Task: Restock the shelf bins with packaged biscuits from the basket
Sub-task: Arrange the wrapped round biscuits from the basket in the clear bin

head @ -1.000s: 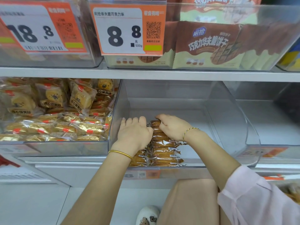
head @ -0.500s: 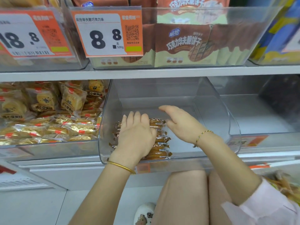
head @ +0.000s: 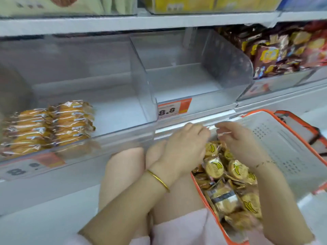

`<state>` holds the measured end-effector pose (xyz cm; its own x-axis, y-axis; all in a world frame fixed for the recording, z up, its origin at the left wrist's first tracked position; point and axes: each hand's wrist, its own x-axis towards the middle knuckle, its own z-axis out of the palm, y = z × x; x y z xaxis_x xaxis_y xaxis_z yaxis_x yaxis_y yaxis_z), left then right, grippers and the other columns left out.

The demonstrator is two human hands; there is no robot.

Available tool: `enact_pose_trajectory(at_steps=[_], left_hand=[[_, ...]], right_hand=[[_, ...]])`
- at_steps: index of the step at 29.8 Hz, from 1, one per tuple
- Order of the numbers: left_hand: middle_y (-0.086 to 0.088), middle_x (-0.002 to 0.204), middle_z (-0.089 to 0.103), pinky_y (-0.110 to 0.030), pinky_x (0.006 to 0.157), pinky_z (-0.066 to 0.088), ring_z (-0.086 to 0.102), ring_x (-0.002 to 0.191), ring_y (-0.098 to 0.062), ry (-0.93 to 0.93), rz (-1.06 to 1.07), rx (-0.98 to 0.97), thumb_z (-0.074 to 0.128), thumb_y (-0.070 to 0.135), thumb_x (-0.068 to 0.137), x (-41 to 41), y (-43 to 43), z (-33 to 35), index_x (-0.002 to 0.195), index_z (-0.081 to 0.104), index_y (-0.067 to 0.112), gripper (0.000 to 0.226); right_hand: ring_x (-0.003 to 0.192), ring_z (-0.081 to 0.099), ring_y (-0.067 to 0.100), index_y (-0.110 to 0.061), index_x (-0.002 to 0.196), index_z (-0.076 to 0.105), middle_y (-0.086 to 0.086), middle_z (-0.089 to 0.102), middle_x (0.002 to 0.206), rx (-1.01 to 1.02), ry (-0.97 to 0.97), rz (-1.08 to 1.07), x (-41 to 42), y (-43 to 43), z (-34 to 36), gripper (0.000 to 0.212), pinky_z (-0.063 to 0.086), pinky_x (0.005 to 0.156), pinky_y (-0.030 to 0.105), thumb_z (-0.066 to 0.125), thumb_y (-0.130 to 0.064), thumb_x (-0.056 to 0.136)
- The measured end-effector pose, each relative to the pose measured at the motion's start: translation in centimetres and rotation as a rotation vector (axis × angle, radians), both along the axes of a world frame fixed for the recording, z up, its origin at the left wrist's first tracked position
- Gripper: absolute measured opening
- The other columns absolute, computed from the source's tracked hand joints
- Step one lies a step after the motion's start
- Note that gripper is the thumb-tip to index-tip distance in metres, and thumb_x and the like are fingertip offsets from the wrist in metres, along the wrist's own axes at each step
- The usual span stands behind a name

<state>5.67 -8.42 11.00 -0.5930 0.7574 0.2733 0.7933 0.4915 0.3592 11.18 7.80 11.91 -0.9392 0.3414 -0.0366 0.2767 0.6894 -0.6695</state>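
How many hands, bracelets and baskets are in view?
Hands: 2, left hand and right hand
Bracelets: 2, gold bangle and thin chain
Baskets: 1, orange basket
Total: 5

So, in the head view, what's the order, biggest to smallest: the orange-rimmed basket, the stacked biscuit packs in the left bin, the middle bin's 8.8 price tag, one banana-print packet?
1. basket
2. stacked biscuit packs
3. price tag and banana-print packet look about alike; the packet is nearer the camera, so I leave them unranked.
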Motion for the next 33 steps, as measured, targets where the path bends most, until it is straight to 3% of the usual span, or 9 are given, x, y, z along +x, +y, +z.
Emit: enact_pose_trajectory(at_steps=[4, 9, 12, 14, 19, 23, 28, 31, 33], left_hand=[[-0.011, 0.113, 0.057, -0.045, 0.085, 0.046, 0.050, 0.109, -0.031, -0.182, -0.072, -0.151, 0.035, 0.007, 0.081, -0.1, 4.4, -4.9, 0.108, 0.058, 0.007, 0.035], [-0.015, 0.119, 0.051, -0.035, 0.088, 0.041, 0.049, 0.112, -0.031, -0.427, -0.048, -0.400, 0.046, -0.006, 0.082, -1.1, 7.3, -7.9, 0.122, 0.048, 0.006, 0.041], [-0.018, 0.115, 0.057, -0.041, 0.092, 0.046, 0.053, 0.111, -0.036, -0.380, -0.122, -0.650, 0.048, -0.004, 0.084, -1.7, 8.2, -9.3, 0.114, 0.060, 0.002, 0.033], [-0.015, 0.121, 0.057, -0.040, 0.095, 0.044, 0.049, 0.116, -0.035, -0.355, -0.198, -0.828, 0.046, 0.001, 0.088, -1.7, 8.4, -10.0, 0.118, 0.063, 0.010, 0.036], [-0.006, 0.138, 0.043, -0.036, 0.085, 0.038, 0.043, 0.123, -0.030, -0.201, -0.292, -1.064, 0.040, 0.009, 0.093, -1.1, 8.4, -10.9, 0.133, 0.050, 0.020, 0.042], [-0.009, 0.122, 0.056, -0.038, 0.082, 0.046, 0.054, 0.110, -0.030, -0.234, -0.205, -0.922, 0.046, 0.004, 0.088, -1.3, 8.1, -11.2, 0.117, 0.059, 0.012, 0.033], [-0.007, 0.112, 0.056, -0.036, 0.089, 0.048, 0.054, 0.106, -0.026, -0.402, 0.075, -0.424, 0.049, 0.001, 0.081, -1.7, 7.6, -9.1, 0.107, 0.060, 0.010, 0.030], [0.001, 0.112, 0.049, -0.028, 0.085, 0.044, 0.050, 0.102, -0.016, -0.512, 0.149, -0.092, 0.055, 0.008, 0.081, -1.8, 6.6, -6.9, 0.112, 0.054, 0.016, 0.032], [0.003, 0.113, 0.045, -0.025, 0.083, 0.042, 0.047, 0.102, -0.012, -0.517, 0.133, 0.048, 0.056, 0.009, 0.083, -1.9, 5.5, -5.4, 0.115, 0.049, 0.018, 0.034]], right_hand=[[0.106, 0.059, 0.030, -0.010, 0.122, 0.059, 0.014, 0.064, 0.116, 0.130, -0.218, -0.094, 1.4, 4.4, -4.9, 0.036, 0.046, 0.093, 0.037, 0.046, 0.000, 0.090], [0.110, 0.056, 0.030, -0.012, 0.124, 0.053, 0.011, 0.060, 0.118, 0.134, -0.437, -0.078, 1.0, 5.0, -10.1, 0.039, 0.047, 0.087, 0.034, 0.051, -0.003, 0.086], [0.104, 0.056, 0.030, -0.012, 0.123, 0.044, 0.011, 0.055, 0.117, 0.188, -0.560, -0.047, 1.1, 4.1, -12.4, 0.039, 0.050, 0.081, 0.039, 0.056, -0.010, 0.085], [0.102, 0.055, 0.030, -0.014, 0.122, 0.041, 0.011, 0.053, 0.116, 0.226, -0.566, -0.066, 1.1, 3.8, -13.3, 0.040, 0.051, 0.077, 0.040, 0.056, -0.010, 0.085], [0.113, 0.051, 0.029, -0.020, 0.134, 0.041, 0.010, 0.049, 0.127, 0.200, -0.564, -0.060, 1.0, 4.4, -13.7, 0.055, 0.050, 0.089, 0.040, 0.062, -0.012, 0.084], [0.102, 0.055, 0.026, -0.018, 0.121, 0.052, 0.008, 0.050, 0.122, 0.117, -0.471, -0.138, 1.5, 5.5, -12.3, 0.041, 0.047, 0.080, 0.033, 0.066, -0.019, 0.082], [0.089, 0.050, 0.016, -0.010, 0.109, 0.055, 0.001, 0.054, 0.103, -0.100, -0.174, -0.352, 2.6, 6.0, -9.7, 0.028, 0.037, 0.071, 0.025, 0.065, -0.020, 0.085], [0.092, 0.051, 0.018, -0.009, 0.112, 0.050, -0.001, 0.051, 0.103, -0.252, -0.013, -0.443, 2.5, 5.5, -7.3, 0.030, 0.039, 0.075, 0.030, 0.063, -0.017, 0.086], [0.089, 0.059, 0.022, -0.017, 0.110, 0.049, -0.001, 0.053, 0.109, -0.358, 0.076, -0.452, 2.4, 4.9, -5.9, 0.029, 0.050, 0.075, 0.038, 0.063, -0.014, 0.085]])
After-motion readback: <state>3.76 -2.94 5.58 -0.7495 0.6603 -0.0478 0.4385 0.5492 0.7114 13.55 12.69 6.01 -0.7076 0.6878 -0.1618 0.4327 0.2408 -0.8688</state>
